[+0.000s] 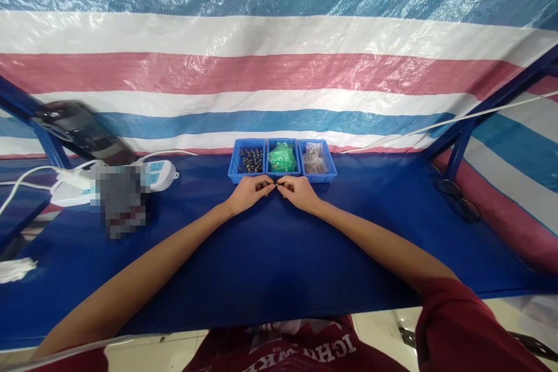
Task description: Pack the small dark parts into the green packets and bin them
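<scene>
My left hand (250,193) and my right hand (299,192) meet fingertip to fingertip just in front of three blue bins. Between the pinched fingers of both hands is a small dark part (276,185), too small to make out well. The left bin (233,170) holds many small dark metallic pieces (251,160). In the middle bin (283,174) lies a green plastic bag (281,158). The right bin (332,168) contains clear plastic bags (314,160).
On the blue table (270,256), a white power strip (163,176) with cables and a blurred dark object (122,197) are at left. A black bottle-like item (87,131) leans behind them. Glasses (460,200) lie at right; white cloth (16,269) at far left.
</scene>
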{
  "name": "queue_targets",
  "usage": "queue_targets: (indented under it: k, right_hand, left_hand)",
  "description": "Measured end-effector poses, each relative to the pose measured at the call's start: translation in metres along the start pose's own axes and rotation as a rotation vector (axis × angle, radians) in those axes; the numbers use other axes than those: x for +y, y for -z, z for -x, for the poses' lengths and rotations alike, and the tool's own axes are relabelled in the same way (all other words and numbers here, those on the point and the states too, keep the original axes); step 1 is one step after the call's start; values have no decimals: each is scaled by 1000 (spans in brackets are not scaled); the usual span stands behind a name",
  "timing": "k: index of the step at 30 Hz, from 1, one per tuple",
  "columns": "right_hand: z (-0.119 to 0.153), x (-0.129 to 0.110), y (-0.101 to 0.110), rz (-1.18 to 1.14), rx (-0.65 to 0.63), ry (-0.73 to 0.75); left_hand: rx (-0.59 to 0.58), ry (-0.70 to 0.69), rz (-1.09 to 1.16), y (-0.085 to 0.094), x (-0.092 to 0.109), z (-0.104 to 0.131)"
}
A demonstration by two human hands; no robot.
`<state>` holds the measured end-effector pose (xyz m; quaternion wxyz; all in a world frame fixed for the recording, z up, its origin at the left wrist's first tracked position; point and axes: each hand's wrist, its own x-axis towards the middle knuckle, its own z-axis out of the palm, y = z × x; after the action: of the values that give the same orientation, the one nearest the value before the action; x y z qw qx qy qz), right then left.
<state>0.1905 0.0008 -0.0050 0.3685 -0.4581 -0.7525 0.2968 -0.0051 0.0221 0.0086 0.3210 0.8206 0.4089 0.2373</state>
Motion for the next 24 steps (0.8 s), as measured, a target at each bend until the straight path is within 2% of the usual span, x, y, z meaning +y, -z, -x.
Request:
queue_targets:
  k: [24]
  right_hand:
    - [0, 5, -2, -6, -2, 2]
  left_hand:
    - [8, 6, -15, 0, 2, 0]
